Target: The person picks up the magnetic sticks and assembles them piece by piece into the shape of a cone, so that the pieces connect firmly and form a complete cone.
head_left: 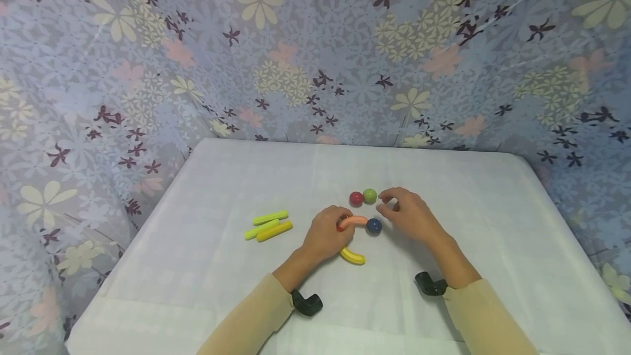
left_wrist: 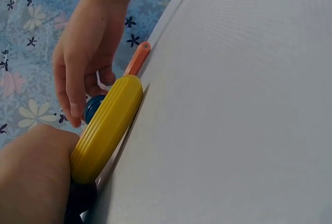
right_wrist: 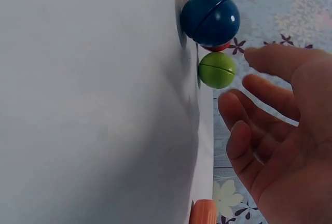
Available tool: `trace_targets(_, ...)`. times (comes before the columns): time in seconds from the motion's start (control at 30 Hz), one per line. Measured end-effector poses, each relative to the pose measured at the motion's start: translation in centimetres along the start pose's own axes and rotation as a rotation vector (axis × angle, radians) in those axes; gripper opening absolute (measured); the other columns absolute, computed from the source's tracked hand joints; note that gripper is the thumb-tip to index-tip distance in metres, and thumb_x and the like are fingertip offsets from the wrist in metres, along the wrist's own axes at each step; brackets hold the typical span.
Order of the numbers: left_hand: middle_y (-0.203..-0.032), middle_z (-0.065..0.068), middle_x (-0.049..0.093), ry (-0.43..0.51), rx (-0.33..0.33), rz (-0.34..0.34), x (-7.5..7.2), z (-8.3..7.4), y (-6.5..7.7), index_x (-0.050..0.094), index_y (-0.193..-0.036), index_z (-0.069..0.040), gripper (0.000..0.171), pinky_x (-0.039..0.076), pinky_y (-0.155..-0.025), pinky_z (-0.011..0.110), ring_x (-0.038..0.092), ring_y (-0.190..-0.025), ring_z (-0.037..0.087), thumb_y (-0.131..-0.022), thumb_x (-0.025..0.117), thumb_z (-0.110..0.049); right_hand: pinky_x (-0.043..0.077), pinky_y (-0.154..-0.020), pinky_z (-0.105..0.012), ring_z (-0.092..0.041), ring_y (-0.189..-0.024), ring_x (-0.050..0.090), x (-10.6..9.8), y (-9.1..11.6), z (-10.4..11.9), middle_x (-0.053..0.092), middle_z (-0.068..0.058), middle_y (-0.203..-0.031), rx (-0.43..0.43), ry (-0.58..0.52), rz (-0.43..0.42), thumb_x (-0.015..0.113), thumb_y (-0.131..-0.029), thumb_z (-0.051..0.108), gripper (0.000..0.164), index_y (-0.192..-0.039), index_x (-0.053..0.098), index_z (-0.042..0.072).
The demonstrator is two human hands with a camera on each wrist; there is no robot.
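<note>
head: above table (head_left: 443,190), facing forward-down | wrists: close, low, sideways-tilted | all share: blue ball (head_left: 374,226)

The head view is evenly lit, left wrist dimmer; soft shadow greys the worktop (right_wrist: 140,167) beside the right hand (right_wrist: 295,136).

No text, label, brand, number or sign can be read.
</note>
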State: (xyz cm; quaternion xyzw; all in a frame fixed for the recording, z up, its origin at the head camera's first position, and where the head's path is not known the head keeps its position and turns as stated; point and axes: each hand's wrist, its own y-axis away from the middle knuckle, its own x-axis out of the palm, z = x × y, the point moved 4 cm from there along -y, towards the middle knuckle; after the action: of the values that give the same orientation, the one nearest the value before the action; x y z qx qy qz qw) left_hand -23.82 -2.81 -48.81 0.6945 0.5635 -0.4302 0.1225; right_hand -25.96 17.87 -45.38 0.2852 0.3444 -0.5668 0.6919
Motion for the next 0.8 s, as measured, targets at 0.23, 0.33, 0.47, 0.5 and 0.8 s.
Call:
trace_targets(0.23, -0.084, -0.009, 0.052, 0.01, 0.006, 0.006, 0.2, 0.0, 0.0, 0.066, -0.106, -0.015, 0.021, 0.042, -0.059, 0.02, 0.048, -0.073, 0.008, -0.088, 0.065, -0.027, 0.049, -0.081, -0.048, -0.029, -0.102, 0.056, 0.4, -1.3, 0.1, 0.051, -0.01, -0.131, -0.069, 0.031, 0.035, 0.066, -0.091, 0.027, 0.047, -0.135, 0.054, 0.019)
trace_targets(0.33, -0.086, -0.009, 0.053, 0.009, 0.012, 0.011, 0.2, -0.1, -0.1, 0.066, -0.106, -0.015, 0.021, 0.042, -0.06, 0.019, 0.049, -0.074, 0.008, -0.089, 0.065, -0.027, 0.048, -0.083, -0.049, -0.029, -0.102, 0.057, 0.6, -1.5, 0.0, 0.052, -0.01, -0.13, -0.085, 0.056, 0.033, 0.068, -0.09, 0.026, 0.047, -0.134, 0.054, 0.019)
trace_targets(0.47, -0.085, -0.009, 0.052, 0.003, 0.012, 0.006, 0.0, -0.2, -0.1, 0.066, -0.106, -0.015, 0.021, 0.042, -0.059, 0.019, 0.048, -0.074, 0.008, -0.089, 0.064, -0.026, 0.047, -0.062, -0.036, -0.021, -0.076, 0.055, 0.6, -1.8, 0.0, 0.06, -0.007, -0.107, -0.068, 0.066, 0.016, 0.07, -0.088, 0.027, 0.042, -0.126, 0.055, 0.016)
trace_targets(0.5, -0.085, -0.009, 0.052, 0.002, 0.013, 0.004, 0.0, -0.2, -0.1, 0.067, -0.105, -0.015, 0.021, 0.042, -0.059, 0.019, 0.048, -0.073, 0.008, -0.089, 0.064, -0.026, 0.045, -0.059, -0.035, -0.02, -0.074, 0.054, 0.6, -1.8, 0.0, 0.061, -0.006, -0.102, -0.062, 0.073, 0.013, 0.071, -0.088, 0.028, 0.04, -0.123, 0.055, 0.015)
trace_targets(0.8, -0.099, -0.01, 0.056, -0.002, 0.05, -0.022, -0.1, -0.1, -0.1, 0.064, -0.11, -0.02, 0.025, 0.044, -0.069, 0.022, 0.048, -0.086, 0.007, -0.088, 0.064, -0.03, 0.049, -0.071, -0.041, -0.023, -0.089, 0.061, 0.5, -1.6, -0.4, 0.065, -0.006, -0.112, -0.04, 0.124, -0.01, 0.072, -0.086, 0.03, 0.041, -0.122, 0.059, 0.016)
